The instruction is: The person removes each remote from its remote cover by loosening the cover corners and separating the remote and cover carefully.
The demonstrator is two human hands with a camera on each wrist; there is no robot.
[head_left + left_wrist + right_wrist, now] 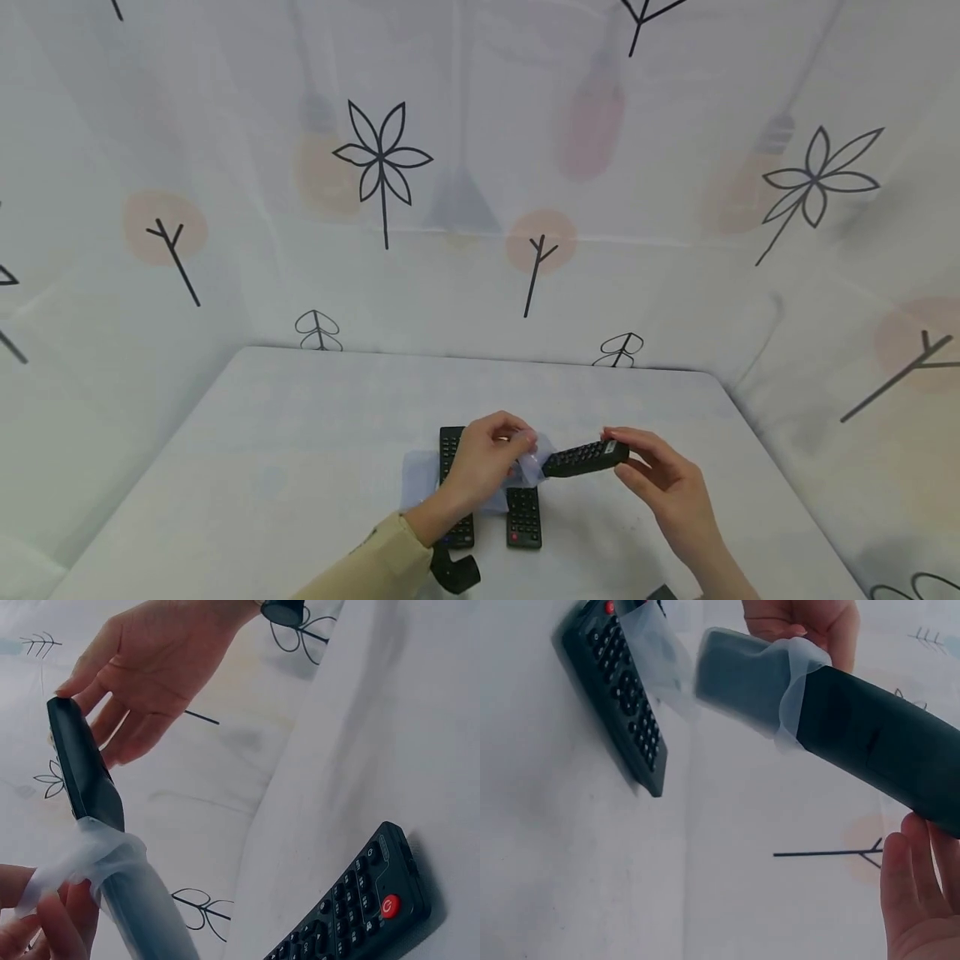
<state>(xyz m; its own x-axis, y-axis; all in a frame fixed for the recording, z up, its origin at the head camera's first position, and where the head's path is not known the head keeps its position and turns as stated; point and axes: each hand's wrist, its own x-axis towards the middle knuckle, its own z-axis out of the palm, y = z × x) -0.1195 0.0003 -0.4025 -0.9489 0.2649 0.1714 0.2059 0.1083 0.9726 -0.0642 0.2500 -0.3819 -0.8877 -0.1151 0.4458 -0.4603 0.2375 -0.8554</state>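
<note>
My right hand holds a black remote control by its far end, thumb and fingers on opposite edges. The other end of that remote sits inside a translucent plastic sleeve, whose bunched rim wraps round its middle. My left hand pinches the sleeve near this rim. In the right wrist view the remote's plain back shows, with the covered end seen through the film. Below the hands, a second remote lies on the table, its red button visible in the left wrist view.
Another long black remote lies partly under my left forearm. Flat translucent sleeves lie beside it on the white table. A black strap shows at my left wrist. Patterned white cloth hangs behind the table.
</note>
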